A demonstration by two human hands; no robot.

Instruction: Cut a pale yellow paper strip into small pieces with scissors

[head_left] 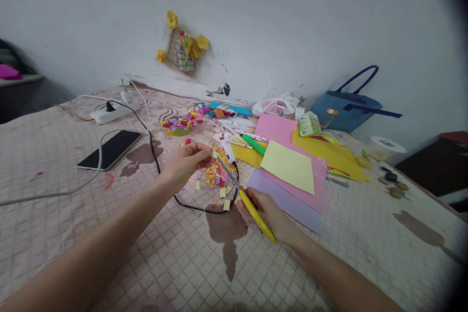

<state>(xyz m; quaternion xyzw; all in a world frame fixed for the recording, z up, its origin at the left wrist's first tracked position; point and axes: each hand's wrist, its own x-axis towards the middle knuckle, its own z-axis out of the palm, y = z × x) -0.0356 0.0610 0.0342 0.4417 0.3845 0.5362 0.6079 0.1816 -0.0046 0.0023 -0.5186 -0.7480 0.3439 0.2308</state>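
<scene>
Cutting partly done, as far as shown. L hand (188, 161) pinched a small pale-yellow paper piece (214, 154) between thumb & fingers, above the patterned cloth (171, 263). R hand (268, 214) gripped yellow-handled metal scissors (252, 207), blades reaching to the piece; blade gap too small to read, so couldn't tell if mid-cut.

Done: several loose pale-yellow paper squares (226, 204) lay below, just beside a heap of yellow & pink paper shreds (212, 175). Shallow green dish (181, 132), farther back, held a mound of mixed-colour paper bits.

Left: lg. pale-yellow paper sheet (288, 165), mostly whole, lay over a pink paper sheet (318, 190) w/ a lilac paper sheet (281, 202) under. Held piece not yet released.
</scene>
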